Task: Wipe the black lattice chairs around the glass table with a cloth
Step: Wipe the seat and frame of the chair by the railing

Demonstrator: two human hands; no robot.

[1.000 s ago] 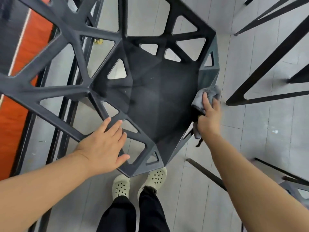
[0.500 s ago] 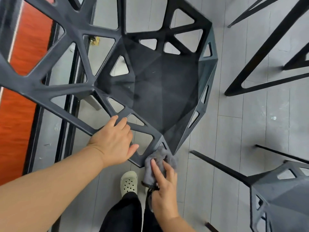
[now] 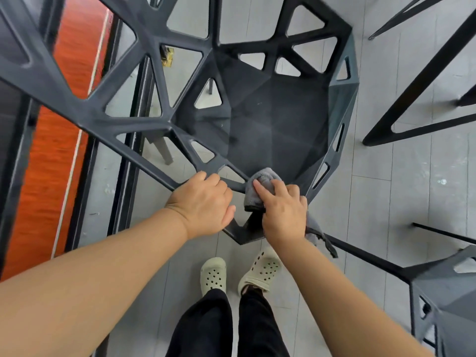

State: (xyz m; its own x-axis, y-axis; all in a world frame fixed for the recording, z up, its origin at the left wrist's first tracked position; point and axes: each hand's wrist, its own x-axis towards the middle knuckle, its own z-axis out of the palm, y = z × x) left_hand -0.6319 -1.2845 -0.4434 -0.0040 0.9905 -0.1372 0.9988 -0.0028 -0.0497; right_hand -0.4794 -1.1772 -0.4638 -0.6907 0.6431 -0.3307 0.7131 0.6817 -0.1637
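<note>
— Head view: what are the fingers of the right hand (image 3: 283,215) doing?
— The forefinger lies straight on top of a grey cloth (image 3: 258,188) and the others curl round it. The bunched cloth is pressed on the near corner of the black lattice chair (image 3: 278,124), and a loose end trails out on the hand's far side.
— And the left hand (image 3: 203,204)?
— Its fingers bend over a lattice bar at the chair's near edge, just beside the cloth, with the thumb pointing toward it.
— Around them?
— Pale clogs (image 3: 213,275) stand on the grey floor (image 3: 386,197) below that corner. A second chair (image 3: 448,300) is at the lower right, black slanted bars (image 3: 412,86) at the upper right, and an orange strip (image 3: 51,150) runs along the left.
</note>
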